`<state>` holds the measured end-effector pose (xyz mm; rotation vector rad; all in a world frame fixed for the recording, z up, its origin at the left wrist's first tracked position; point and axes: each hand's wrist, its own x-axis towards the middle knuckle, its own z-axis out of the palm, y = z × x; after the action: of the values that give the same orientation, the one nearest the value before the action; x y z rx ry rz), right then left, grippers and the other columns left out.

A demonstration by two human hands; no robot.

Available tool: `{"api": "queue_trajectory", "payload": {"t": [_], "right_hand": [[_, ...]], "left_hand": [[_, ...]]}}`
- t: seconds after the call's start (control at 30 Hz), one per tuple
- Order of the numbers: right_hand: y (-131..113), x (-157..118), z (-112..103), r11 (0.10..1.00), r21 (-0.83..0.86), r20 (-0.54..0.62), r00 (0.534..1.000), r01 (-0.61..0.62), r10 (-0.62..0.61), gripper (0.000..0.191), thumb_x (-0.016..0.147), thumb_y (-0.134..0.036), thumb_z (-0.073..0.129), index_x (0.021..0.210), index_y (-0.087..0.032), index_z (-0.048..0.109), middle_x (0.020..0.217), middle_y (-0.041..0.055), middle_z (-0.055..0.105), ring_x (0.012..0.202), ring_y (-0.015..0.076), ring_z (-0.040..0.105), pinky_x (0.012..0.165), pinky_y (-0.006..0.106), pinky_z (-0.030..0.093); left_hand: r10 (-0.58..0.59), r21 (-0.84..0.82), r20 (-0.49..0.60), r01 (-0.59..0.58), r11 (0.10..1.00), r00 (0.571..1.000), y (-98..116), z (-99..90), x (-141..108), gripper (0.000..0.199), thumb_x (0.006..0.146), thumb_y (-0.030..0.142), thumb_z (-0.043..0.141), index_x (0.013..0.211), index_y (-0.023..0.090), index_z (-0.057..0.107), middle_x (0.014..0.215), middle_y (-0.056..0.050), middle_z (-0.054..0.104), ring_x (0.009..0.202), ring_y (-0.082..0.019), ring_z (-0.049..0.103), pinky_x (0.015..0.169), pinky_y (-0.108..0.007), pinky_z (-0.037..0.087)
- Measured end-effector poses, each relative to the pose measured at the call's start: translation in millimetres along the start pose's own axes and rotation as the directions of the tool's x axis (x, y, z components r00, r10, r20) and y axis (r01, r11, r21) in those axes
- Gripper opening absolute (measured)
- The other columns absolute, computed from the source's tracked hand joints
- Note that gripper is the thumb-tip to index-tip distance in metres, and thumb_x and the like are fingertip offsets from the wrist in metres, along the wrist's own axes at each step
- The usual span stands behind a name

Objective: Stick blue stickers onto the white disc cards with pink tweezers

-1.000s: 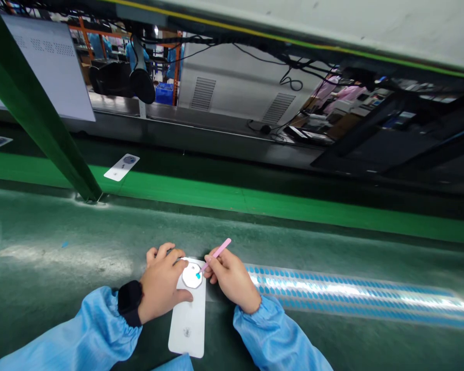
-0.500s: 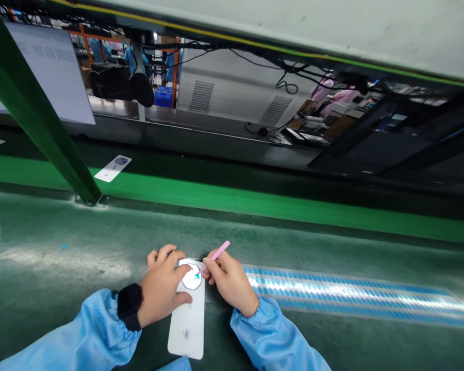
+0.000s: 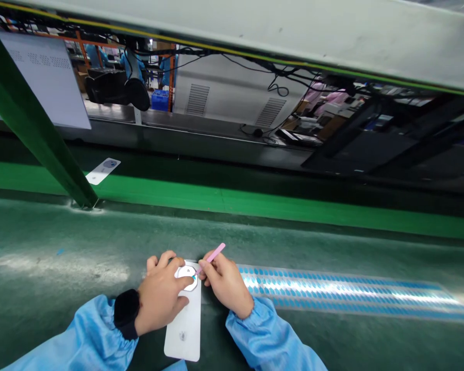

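Note:
A long white panel with rounded corners (image 3: 185, 330) lies on the green bench, with a shiny octagonal plate (image 3: 183, 271) near its far end. My left hand (image 3: 160, 293) rests over the panel's left side, fingers spread. Its index fingertip touches the plate by a tiny blue piece, and the thumb lies on the panel. In my right hand (image 3: 226, 283) are slim pink tweezers (image 3: 216, 251), pinched between thumb and fingers, their tip at the blue piece. Beside that hand, a clear sheet with rows of blue stickers (image 3: 332, 292) stretches to the right.
A similar white panel (image 3: 103, 171) lies on the bright green strip (image 3: 232, 198) beyond the bench edge. A slanted green post (image 3: 42, 123) rises at the left. Overhead runs a pale beam (image 3: 255, 31) with cables below. Several people in blue or pink work in the background.
My left index finger has slid right over the octagonal plate, onto the blue piece. The tweezers' tip stays close to it. The whole view has shifted slightly.

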<state>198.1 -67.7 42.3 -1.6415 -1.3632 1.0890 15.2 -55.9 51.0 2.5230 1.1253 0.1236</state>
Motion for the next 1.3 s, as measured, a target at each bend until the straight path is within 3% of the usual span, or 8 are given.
{"api": "queue_trajectory", "payload": {"t": [0.1,0.17,0.23,0.3,0.4,0.5,0.8,1.3], "right_hand": [[-2,-6,-12,0.992,-0.058,-0.196,0.974,0.108,-0.118,0.026,0.085,-0.046,0.046,0.078,-0.021,0.051,0.06,0.002,0.063,0.051,0.0158,0.061,0.05,0.026,0.051],[-6,-15,-21,0.955,-0.177,-0.322,0.903,0.236,-0.283,0.024,0.089,-0.04,0.043,0.078,-0.021,0.051,0.069,0.0048,0.064,0.064,0.0169,0.063,0.059,0.028,0.052],[-8,-24,-26,0.892,-0.301,-0.306,0.852,0.336,-0.424,0.021,0.091,-0.03,0.039,0.078,-0.021,0.051,0.078,0.007,0.063,0.075,0.0181,0.062,0.066,0.029,0.051],[-7,-32,-24,0.834,-0.39,-0.156,0.865,0.39,-0.478,0.02,0.09,-0.02,0.036,0.081,-0.021,0.054,0.083,0.0079,0.061,0.079,0.0186,0.061,0.07,0.03,0.051],[-3,-38,-11,0.756,-0.52,0.109,0.909,0.397,-0.402,0.027,0.085,-0.01,0.036,0.092,-0.02,0.061,0.092,0.0087,0.061,0.081,0.0189,0.062,0.073,0.031,0.052],[1,-38,4,0.676,-0.652,0.228,0.939,0.344,-0.257,0.03,0.085,-0.012,0.041,0.102,-0.02,0.064,0.097,0.0081,0.061,0.08,0.0198,0.064,0.072,0.031,0.052],[5,-40,16,0.472,-0.813,0.266,0.939,0.34,-0.219,0.032,0.084,-0.008,0.045,0.104,-0.021,0.066,0.093,0.0062,0.065,0.078,0.0189,0.065,0.067,0.027,0.049],[-1,-37,16,0.477,-0.81,0.284,0.94,0.341,-0.189,0.03,0.084,-0.006,0.044,0.096,-0.022,0.067,0.091,0.0048,0.066,0.079,0.0179,0.065,0.066,0.025,0.046]], "left_hand": [[-0.014,-0.007,0.016,0.014,1.0,1.0,1,-1.4,1,0.025,0.077,0.037,0.068,0.101,0.035,0.062,0.119,-0.001,0.054,0.117,-0.029,0.037,0.085,-0.045,0.028],[-0.02,-0.019,0.017,0.02,1.0,1.0,1,-1.4,1,0.026,0.077,0.035,0.068,0.102,0.035,0.062,0.119,-0.002,0.055,0.116,-0.03,0.037,0.084,-0.045,0.028],[-0.019,-0.022,0.013,0.019,1.0,1.0,2,-0.9,2,0.026,0.076,0.033,0.068,0.101,0.034,0.062,0.119,-0.003,0.055,0.115,-0.03,0.038,0.085,-0.046,0.028],[-0.016,-0.024,0.0,0.016,1.0,1.0,2,0.1,4,0.027,0.075,0.031,0.068,0.101,0.033,0.062,0.119,-0.003,0.054,0.115,-0.03,0.038,0.085,-0.046,0.028],[-0.017,-0.043,-0.011,0.016,0.999,1.0,1,2.6,5,0.026,0.075,0.03,0.068,0.1,0.034,0.063,0.119,-0.002,0.054,0.115,-0.03,0.038,0.085,-0.046,0.027],[-0.038,-0.072,-0.015,0.036,0.997,0.999,1,4.8,6,0.023,0.074,0.03,0.069,0.096,0.034,0.065,0.118,-0.002,0.055,0.115,-0.029,0.038,0.086,-0.045,0.027],[-0.087,-0.186,-0.056,0.075,0.98,0.995,0,6.2,8,0.038,0.066,0.027,0.077,0.096,0.023,0.054,0.111,0.001,0.06,0.111,-0.025,0.042,0.084,-0.041,0.028],[-0.118,-0.127,0.017,0.119,0.985,0.993,5,2.1,14,0.036,0.07,0.035,0.073,0.095,0.022,0.052,0.108,-0.002,0.057,0.107,-0.025,0.043,0.082,-0.04,0.03]]}}
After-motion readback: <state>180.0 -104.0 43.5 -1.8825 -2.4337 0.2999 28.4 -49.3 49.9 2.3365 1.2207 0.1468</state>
